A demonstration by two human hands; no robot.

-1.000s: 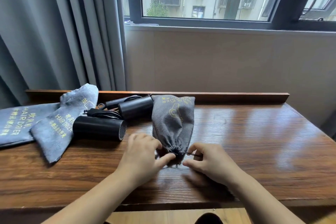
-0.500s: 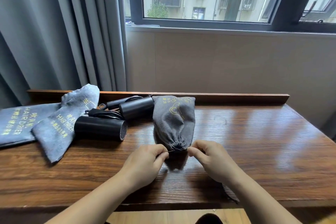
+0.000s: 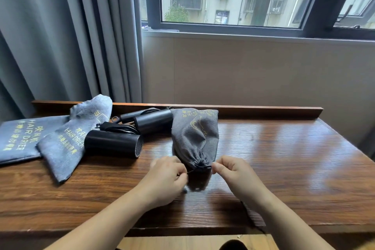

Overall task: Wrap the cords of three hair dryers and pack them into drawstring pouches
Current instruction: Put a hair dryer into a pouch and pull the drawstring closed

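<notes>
— While the filled dark grey cloth drawstring pouch (image 3: 195, 138) lies on the glossy brown wooden desk (image 3: 284, 158), what are the hands doing?

— Both are curled at its gathered mouth, which points toward the person. The left hand (image 3: 165, 178) pinches a thin dark drawstring (image 3: 189, 172) between thumb and fingertips, just left of the puckered opening. The right hand (image 3: 233, 172) pinches at the right side of the same opening, touching the bunched cloth; the string on that side is too thin to make out.

— And the rest of the pouch?

— It runs away from the person, its closed end near the raised wooden rail (image 3: 263, 110) at the back of the desk, with yellow print on top.

— What lies to the left?

— Two black cylindrical hair dryers. The nearer black hair dryer (image 3: 112, 143) lies on its side with its grille end facing right. The farther black hair dryer (image 3: 153, 122) sits just behind it, touching the filled pouch's left side, with black cord (image 3: 119, 127) bundled between them.

— Any other pouches?

— Two flat grey ones printed "HAIR DRIER" in yellow. One empty grey pouch (image 3: 67, 140) lies slantwise, partly under the nearer dryer; the other flat grey pouch (image 3: 18, 138) lies at the desk's left edge, overlapped by the first. Grey curtains (image 3: 60, 36) hang behind them.
</notes>
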